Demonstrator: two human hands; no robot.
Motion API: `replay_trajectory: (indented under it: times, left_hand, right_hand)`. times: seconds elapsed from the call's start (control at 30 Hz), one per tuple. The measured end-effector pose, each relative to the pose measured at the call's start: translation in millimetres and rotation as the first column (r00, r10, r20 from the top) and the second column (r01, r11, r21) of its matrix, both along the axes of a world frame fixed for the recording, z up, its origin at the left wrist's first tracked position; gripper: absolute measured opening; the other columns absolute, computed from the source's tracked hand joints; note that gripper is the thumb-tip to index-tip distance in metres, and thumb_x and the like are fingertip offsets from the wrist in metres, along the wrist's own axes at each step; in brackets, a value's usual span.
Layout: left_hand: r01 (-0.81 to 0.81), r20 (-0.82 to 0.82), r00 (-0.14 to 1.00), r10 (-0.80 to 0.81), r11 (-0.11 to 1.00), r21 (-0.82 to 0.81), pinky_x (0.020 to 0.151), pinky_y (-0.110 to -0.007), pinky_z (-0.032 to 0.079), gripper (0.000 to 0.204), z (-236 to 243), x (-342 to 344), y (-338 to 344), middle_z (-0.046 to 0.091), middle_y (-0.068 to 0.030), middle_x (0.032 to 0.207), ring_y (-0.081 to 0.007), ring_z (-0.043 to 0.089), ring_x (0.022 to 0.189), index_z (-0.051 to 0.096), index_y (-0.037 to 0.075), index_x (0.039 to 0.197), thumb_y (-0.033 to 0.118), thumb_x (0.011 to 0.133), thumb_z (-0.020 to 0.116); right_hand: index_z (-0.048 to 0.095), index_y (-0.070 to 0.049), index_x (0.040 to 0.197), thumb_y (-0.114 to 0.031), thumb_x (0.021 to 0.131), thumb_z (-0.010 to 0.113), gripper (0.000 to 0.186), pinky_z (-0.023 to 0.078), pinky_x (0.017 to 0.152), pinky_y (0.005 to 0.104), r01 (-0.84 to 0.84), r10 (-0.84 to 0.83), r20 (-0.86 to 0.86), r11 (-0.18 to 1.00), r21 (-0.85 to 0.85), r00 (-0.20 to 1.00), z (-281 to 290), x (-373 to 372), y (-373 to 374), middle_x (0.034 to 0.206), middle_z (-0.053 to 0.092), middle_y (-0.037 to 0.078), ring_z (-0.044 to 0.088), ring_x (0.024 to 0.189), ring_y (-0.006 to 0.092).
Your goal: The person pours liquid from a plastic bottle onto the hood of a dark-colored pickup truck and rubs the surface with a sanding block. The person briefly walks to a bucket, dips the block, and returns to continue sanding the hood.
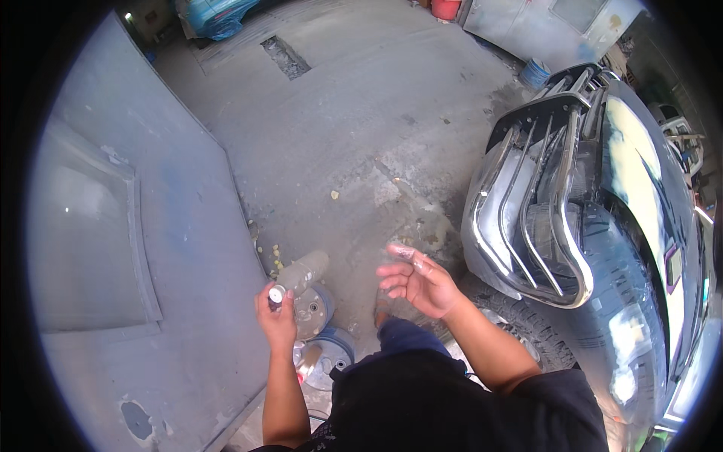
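My left hand (277,320) grips a bottle-like cylinder (305,273) by one end. Its body is dull grey-green, and a round white cap (277,294) shows between my thumb and fingers. It tilts away from me, above two round containers with blue rims, the farther container (311,313) and the nearer container (327,368). My right hand (422,285) is raised to the right of it, palm partly up, holding nothing. Its fingers are apart and loosely curled, with whitish smears on the index finger.
On the right stands a vehicle with a chrome bull bar (568,226), a tyre (538,328) and a patchy cream-and-dark fender (636,143). A grey panel wall (184,173) rises on the left. Farther off are a floor pit (286,57), a blue bucket (535,73) and a red bucket (446,8).
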State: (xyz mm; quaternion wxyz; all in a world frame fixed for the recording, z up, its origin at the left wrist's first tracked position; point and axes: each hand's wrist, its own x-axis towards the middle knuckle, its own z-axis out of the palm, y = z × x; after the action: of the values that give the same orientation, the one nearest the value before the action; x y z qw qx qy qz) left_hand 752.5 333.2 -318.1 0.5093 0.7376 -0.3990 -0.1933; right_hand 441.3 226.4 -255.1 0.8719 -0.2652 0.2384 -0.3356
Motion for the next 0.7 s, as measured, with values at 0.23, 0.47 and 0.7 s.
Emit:
replay_trajectory:
  times: [0.23, 0.47, 0.7]
  left_hand:
    - [0.049, -0.054, 0.997, -0.054, 0.994, -0.094, 0.073, -0.027, 0.048, 0.034, 15.6, 5.8, -154.9, 0.056, -0.0059, 0.101, -0.0127, 0.056, 0.084, 0.062, 0.0, 0.118, 0.011, 0.088, 0.074]
    - [0.048, -0.074, 0.996, -0.054, 0.996, -0.073, 0.073, -0.028, 0.048, 0.033, -33.5, 73.5, -280.0, 0.056, -0.0066, 0.101, -0.0141, 0.055, 0.084, 0.062, -0.001, 0.117, 0.011, 0.088, 0.074]
    - [0.137, 0.146, 0.98, -0.136, 0.991, 0.006, 0.073, -0.03, 0.047, 0.035, -45.8, 130.2, -439.8, 0.056, -0.0084, 0.101, -0.0174, 0.055, 0.082, 0.062, -0.001, 0.116, 0.012, 0.087, 0.075]
  right_hand:
    - [0.044, -0.006, 0.145, -0.015, 0.096, 0.066, 0.054, 0.05, 0.093, 0.0341, 0.008, -0.282, -0.443, 0.85, -0.526, 0.851, 60.9, 3.1, -124.3, 0.127, 0.063, 0.014, 0.063, 0.109, 0.0192]
    - [0.049, -0.003, 0.141, -0.013, 0.094, 0.068, 0.051, 0.052, 0.09, 0.0337, -0.111, -0.5, -0.521, 0.639, -0.761, 0.691, 75.2, 23.7, -236.3, 0.121, 0.066, 0.015, 0.066, 0.102, 0.0201]
    - [0.056, -0.004, 0.13, -0.012, 0.084, 0.072, 0.049, 0.053, 0.083, 0.0396, -0.53, -0.877, -0.406, 0.223, -0.818, 0.258, 90.6, 59.0, -357.2, 0.111, 0.066, 0.017, 0.067, 0.094, 0.0333]
